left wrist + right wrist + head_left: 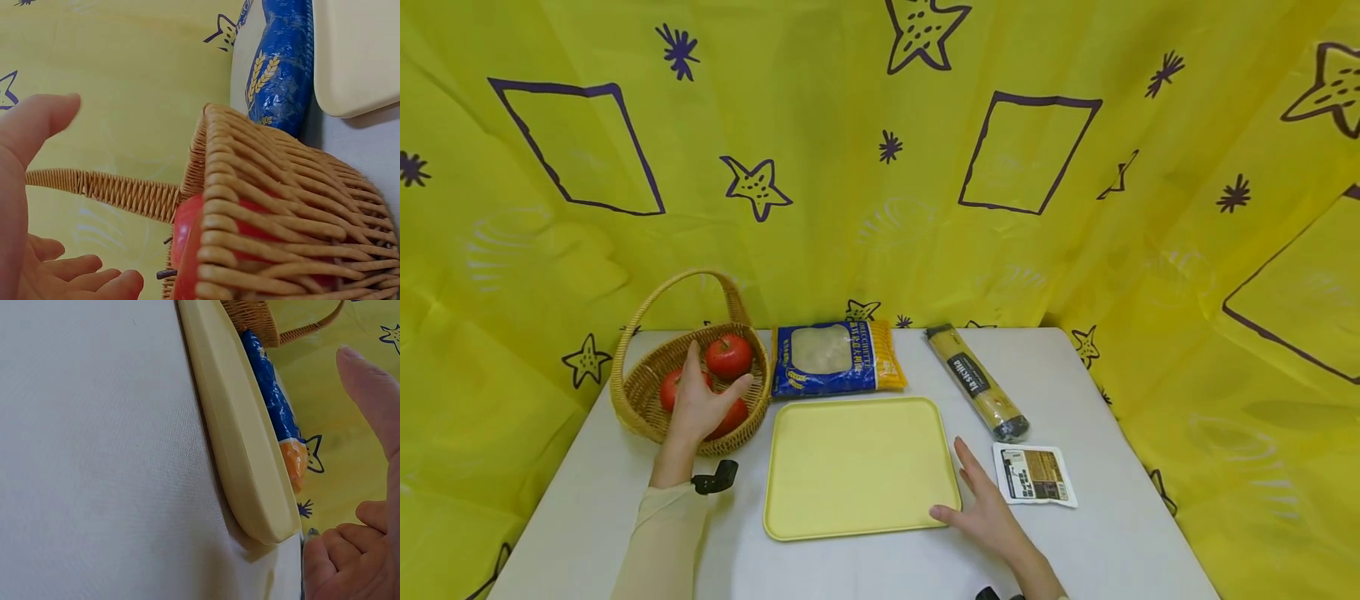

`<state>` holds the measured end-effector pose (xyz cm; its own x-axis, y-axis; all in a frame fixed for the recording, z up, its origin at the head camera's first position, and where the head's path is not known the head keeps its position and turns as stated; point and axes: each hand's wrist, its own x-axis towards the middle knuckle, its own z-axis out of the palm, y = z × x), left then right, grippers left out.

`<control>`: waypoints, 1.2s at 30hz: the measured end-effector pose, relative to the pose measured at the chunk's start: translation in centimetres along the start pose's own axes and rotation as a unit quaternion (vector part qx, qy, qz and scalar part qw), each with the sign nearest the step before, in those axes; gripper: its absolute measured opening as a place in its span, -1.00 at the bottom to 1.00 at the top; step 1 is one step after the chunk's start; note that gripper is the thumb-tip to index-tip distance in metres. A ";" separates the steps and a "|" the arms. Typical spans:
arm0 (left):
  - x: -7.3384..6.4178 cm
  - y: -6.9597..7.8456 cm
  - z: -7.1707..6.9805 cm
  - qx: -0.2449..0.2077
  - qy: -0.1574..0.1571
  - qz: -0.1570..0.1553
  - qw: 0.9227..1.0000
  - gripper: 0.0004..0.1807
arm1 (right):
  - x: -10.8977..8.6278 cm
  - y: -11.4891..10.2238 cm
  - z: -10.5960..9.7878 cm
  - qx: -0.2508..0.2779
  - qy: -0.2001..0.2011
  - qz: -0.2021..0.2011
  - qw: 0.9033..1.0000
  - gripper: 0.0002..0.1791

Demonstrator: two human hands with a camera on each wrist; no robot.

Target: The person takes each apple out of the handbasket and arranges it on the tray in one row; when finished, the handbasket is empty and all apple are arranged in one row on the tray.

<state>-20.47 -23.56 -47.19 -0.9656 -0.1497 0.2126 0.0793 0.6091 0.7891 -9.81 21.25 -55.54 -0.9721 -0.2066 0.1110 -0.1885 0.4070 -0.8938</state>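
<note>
My left hand (pixel 700 407) hovers over the wicker basket (pixel 638 392), thumb and fingers spread and nothing in its grasp. Inside the basket lie three red apples (pixel 728 357), partly covered by that hand in the head view. In the left wrist view, an apple (pixel 187 234) with a dark stem shows past the basket's rim, to the right of the fingers. Near the lower right corner of the yellow tray (pixel 861 467), my right hand (pixel 988 515) is held with thumb and fingers apart, holding nothing; its thumb overlaps the tray's edge in the head view.
Behind the tray lies a blue and orange bag of orecchiette pasta (pixel 835 358), close to the basket. A long pack of spaghetti (pixel 977 383) and a small white packet (pixel 1035 475) lie at the right. A yellow curtain (pixel 835 250) hangs behind the white table (pixel 1112 500).
</note>
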 end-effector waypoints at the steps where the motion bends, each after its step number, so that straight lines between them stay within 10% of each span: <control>1: 0.1 0.0 0.0 -0.001 -0.001 -0.001 1.000 0.22 | -0.1 0.0 0.0 -0.001 -0.001 0.001 1.000 0.27; 24: 3.0 0.2 -0.1 -0.009 -0.016 -0.100 0.995 0.30 | -1.0 -0.5 0.7 0.027 -0.005 0.046 0.999 0.26; 36: 4.2 -0.8 0.8 -0.014 -0.010 -0.102 0.995 0.29 | -1.1 -0.3 0.8 0.002 -0.004 0.052 0.999 0.25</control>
<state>-24.77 -24.08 -47.42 -0.9670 -0.2521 0.0359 -0.1117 0.5466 0.8299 -8.58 20.61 -55.72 -0.9853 -0.1700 0.0148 -0.0865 0.4229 -0.9021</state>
